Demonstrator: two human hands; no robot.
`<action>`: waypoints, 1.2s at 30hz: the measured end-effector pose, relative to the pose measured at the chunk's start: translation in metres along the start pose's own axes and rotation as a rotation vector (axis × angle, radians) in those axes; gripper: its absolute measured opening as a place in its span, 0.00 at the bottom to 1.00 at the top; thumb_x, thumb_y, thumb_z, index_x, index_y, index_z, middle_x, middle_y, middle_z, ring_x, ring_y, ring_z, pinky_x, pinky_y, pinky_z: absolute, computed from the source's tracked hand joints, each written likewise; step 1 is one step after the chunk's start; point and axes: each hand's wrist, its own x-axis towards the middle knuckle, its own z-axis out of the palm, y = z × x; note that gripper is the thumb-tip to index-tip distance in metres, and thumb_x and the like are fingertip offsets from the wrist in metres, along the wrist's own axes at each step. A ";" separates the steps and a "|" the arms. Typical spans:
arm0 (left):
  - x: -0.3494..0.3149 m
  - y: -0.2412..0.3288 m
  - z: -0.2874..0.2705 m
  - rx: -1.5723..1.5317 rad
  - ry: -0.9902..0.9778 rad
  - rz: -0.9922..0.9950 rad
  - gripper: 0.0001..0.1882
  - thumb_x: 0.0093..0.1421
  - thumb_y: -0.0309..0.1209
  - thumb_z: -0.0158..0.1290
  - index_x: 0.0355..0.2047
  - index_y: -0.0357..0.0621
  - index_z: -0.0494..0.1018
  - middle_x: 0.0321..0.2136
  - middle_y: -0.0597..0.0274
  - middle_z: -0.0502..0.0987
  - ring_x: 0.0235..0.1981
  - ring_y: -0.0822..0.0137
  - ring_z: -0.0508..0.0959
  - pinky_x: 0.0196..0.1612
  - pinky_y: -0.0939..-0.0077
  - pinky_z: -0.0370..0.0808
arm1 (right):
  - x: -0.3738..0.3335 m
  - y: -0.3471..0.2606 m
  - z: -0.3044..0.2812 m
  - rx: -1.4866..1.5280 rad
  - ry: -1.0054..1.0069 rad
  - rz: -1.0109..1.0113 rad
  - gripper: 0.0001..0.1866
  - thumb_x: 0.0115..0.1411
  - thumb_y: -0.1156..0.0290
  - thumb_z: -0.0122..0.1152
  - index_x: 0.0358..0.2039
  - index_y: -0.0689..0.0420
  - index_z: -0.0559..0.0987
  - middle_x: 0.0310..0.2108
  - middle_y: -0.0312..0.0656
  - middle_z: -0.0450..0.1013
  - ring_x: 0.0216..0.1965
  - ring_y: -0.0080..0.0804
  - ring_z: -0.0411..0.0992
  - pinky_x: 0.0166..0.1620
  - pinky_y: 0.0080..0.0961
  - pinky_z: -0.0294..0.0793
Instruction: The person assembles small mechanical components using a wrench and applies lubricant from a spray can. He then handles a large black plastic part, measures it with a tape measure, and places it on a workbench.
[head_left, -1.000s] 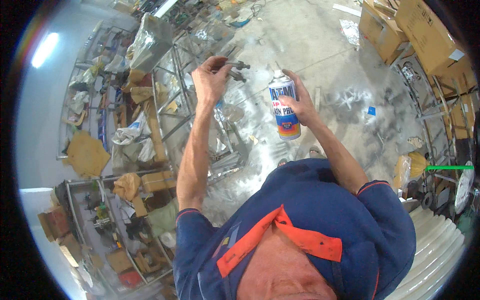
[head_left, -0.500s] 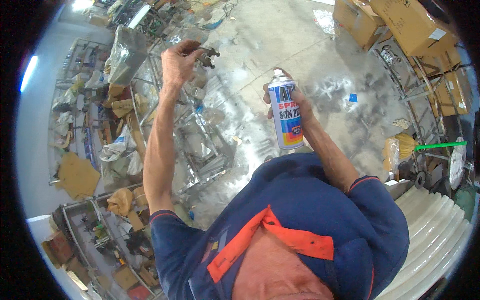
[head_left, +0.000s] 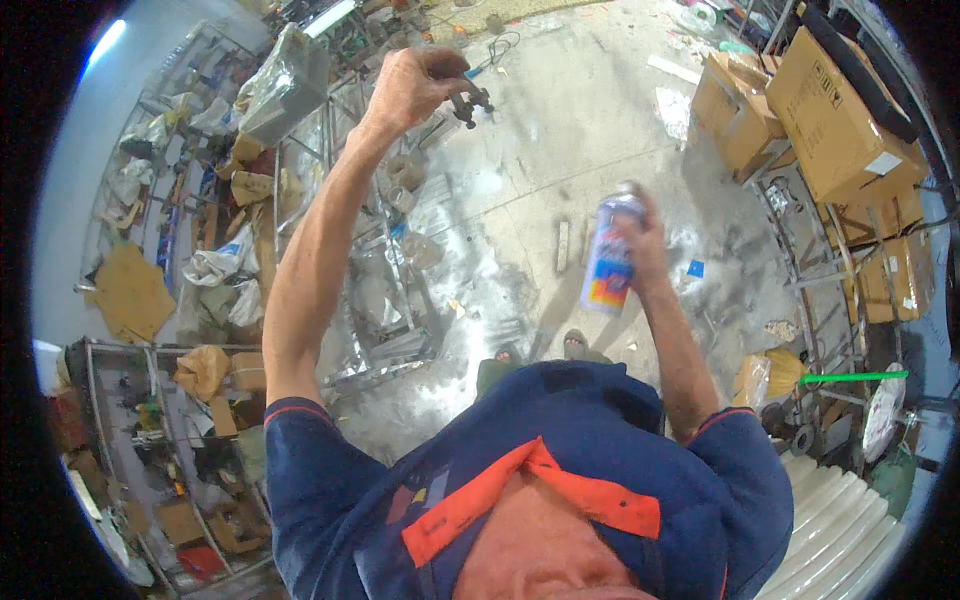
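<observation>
Out in front and raised, my left hand (head_left: 412, 88) pinches a small dark metal part (head_left: 468, 104) with stubby knobs, which hangs from the fingertips. My right hand (head_left: 645, 240) is wrapped round a spray paint can (head_left: 609, 262), white and blue with an orange-yellow lower band. The can tilts slightly and is smeared by motion. A gap of open air lies between the can and the metal part. Fine detail of the part is too small to make out.
Grey-white overspray marks the concrete floor (head_left: 560, 130). Crowded metal shelves (head_left: 180, 440) stand on the left. At the right are cardboard boxes (head_left: 835, 115) on a metal rack, a broom with a green handle (head_left: 850, 378) and pale corrugated sheets (head_left: 830, 530).
My left hand has moved up and to the right with the metal part. The spray can has swung right and a little lower in my right hand. The whole view has shifted.
</observation>
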 end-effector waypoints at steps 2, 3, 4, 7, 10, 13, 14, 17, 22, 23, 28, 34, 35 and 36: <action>0.001 0.003 0.001 0.052 0.020 0.045 0.15 0.54 0.31 0.66 0.41 0.38 0.83 0.36 0.54 0.86 0.35 0.65 0.85 0.43 0.70 0.81 | 0.003 -0.015 -0.006 0.325 0.215 -0.134 0.30 0.65 0.59 0.60 0.64 0.55 0.68 0.43 0.46 0.77 0.39 0.34 0.79 0.42 0.33 0.83; 0.004 0.005 0.000 -0.016 -0.021 0.016 0.15 0.55 0.29 0.67 0.42 0.38 0.82 0.34 0.57 0.86 0.35 0.71 0.83 0.43 0.72 0.80 | 0.002 -0.017 -0.003 0.403 0.081 0.062 0.33 0.66 0.55 0.55 0.68 0.54 0.63 0.43 0.48 0.77 0.38 0.38 0.80 0.41 0.36 0.84; 0.004 0.005 0.000 0.021 -0.017 0.022 0.15 0.55 0.29 0.67 0.42 0.38 0.82 0.34 0.57 0.86 0.35 0.71 0.83 0.42 0.72 0.80 | -0.001 -0.021 -0.003 0.385 -0.046 0.138 0.34 0.66 0.55 0.55 0.69 0.54 0.62 0.43 0.48 0.76 0.37 0.38 0.80 0.41 0.36 0.84; 0.013 0.005 -0.001 0.065 -0.003 0.113 0.13 0.56 0.29 0.66 0.41 0.38 0.82 0.35 0.58 0.86 0.34 0.72 0.83 0.42 0.72 0.80 | -0.019 -0.017 0.013 0.347 -0.169 0.160 0.35 0.65 0.56 0.54 0.69 0.54 0.60 0.42 0.50 0.76 0.36 0.38 0.80 0.39 0.36 0.84; 0.018 0.002 -0.002 0.060 -0.010 0.105 0.14 0.56 0.31 0.66 0.42 0.38 0.83 0.38 0.55 0.86 0.38 0.64 0.86 0.46 0.70 0.81 | -0.036 -0.021 0.019 0.408 -0.256 0.081 0.37 0.63 0.55 0.56 0.70 0.53 0.60 0.43 0.53 0.75 0.36 0.39 0.79 0.38 0.37 0.85; 0.016 0.004 -0.005 0.018 -0.004 0.082 0.14 0.60 0.29 0.65 0.45 0.38 0.81 0.36 0.62 0.86 0.32 0.75 0.81 0.38 0.75 0.80 | -0.041 -0.029 0.024 0.452 -0.410 0.041 0.41 0.58 0.53 0.60 0.70 0.50 0.60 0.43 0.56 0.74 0.36 0.42 0.78 0.35 0.36 0.84; 0.015 0.005 -0.007 -0.009 -0.024 0.065 0.14 0.60 0.30 0.65 0.45 0.38 0.81 0.36 0.62 0.86 0.32 0.75 0.81 0.38 0.75 0.80 | -0.042 -0.032 0.026 0.482 -0.456 0.033 0.41 0.57 0.52 0.61 0.70 0.48 0.60 0.44 0.57 0.74 0.35 0.43 0.77 0.34 0.37 0.83; 0.011 0.015 -0.015 0.014 -0.054 0.055 0.14 0.60 0.32 0.65 0.44 0.39 0.82 0.34 0.62 0.85 0.31 0.75 0.81 0.38 0.74 0.79 | -0.046 -0.038 0.033 0.525 -0.502 0.034 0.42 0.55 0.54 0.63 0.70 0.46 0.61 0.45 0.56 0.73 0.34 0.43 0.76 0.34 0.37 0.82; 0.003 0.030 -0.028 0.133 -0.020 0.037 0.13 0.57 0.34 0.66 0.40 0.42 0.82 0.27 0.59 0.83 0.27 0.72 0.80 0.37 0.71 0.79 | -0.045 -0.062 0.041 -0.554 -0.390 -0.495 0.42 0.55 0.67 0.66 0.70 0.50 0.60 0.45 0.49 0.74 0.37 0.35 0.77 0.40 0.31 0.81; 0.003 0.032 -0.031 0.153 0.009 0.074 0.13 0.57 0.34 0.66 0.40 0.42 0.82 0.27 0.59 0.83 0.27 0.71 0.81 0.37 0.71 0.79 | -0.045 -0.066 0.044 -0.590 -0.281 -0.574 0.40 0.57 0.72 0.66 0.69 0.52 0.60 0.45 0.45 0.74 0.40 0.29 0.76 0.44 0.26 0.78; 0.004 0.031 -0.040 -0.002 0.012 0.056 0.09 0.53 0.30 0.64 0.30 0.35 0.80 0.23 0.56 0.82 0.25 0.72 0.79 0.32 0.71 0.78 | -0.047 -0.066 0.082 -0.094 -0.126 -0.486 0.36 0.60 0.72 0.66 0.67 0.57 0.62 0.47 0.45 0.75 0.48 0.30 0.75 0.50 0.28 0.77; 0.002 0.021 -0.036 0.013 -0.001 0.045 0.10 0.54 0.30 0.64 0.33 0.36 0.81 0.25 0.52 0.83 0.27 0.66 0.82 0.35 0.68 0.79 | -0.062 -0.077 0.117 -0.650 -0.219 -0.806 0.37 0.49 0.73 0.75 0.62 0.55 0.72 0.52 0.50 0.72 0.49 0.40 0.76 0.51 0.35 0.78; 0.002 0.020 -0.035 0.018 0.012 0.060 0.11 0.55 0.31 0.65 0.36 0.37 0.81 0.27 0.55 0.83 0.28 0.68 0.82 0.37 0.70 0.79 | -0.053 -0.085 0.120 -0.704 -0.176 -0.912 0.39 0.48 0.73 0.75 0.62 0.54 0.72 0.51 0.51 0.72 0.48 0.44 0.76 0.49 0.36 0.78; 0.002 0.019 -0.033 0.023 0.026 0.079 0.13 0.56 0.33 0.67 0.39 0.39 0.82 0.28 0.58 0.84 0.29 0.70 0.82 0.38 0.71 0.79 | -0.046 -0.091 0.124 -0.772 -0.126 -0.990 0.40 0.47 0.74 0.76 0.62 0.53 0.71 0.50 0.51 0.72 0.47 0.48 0.77 0.48 0.37 0.79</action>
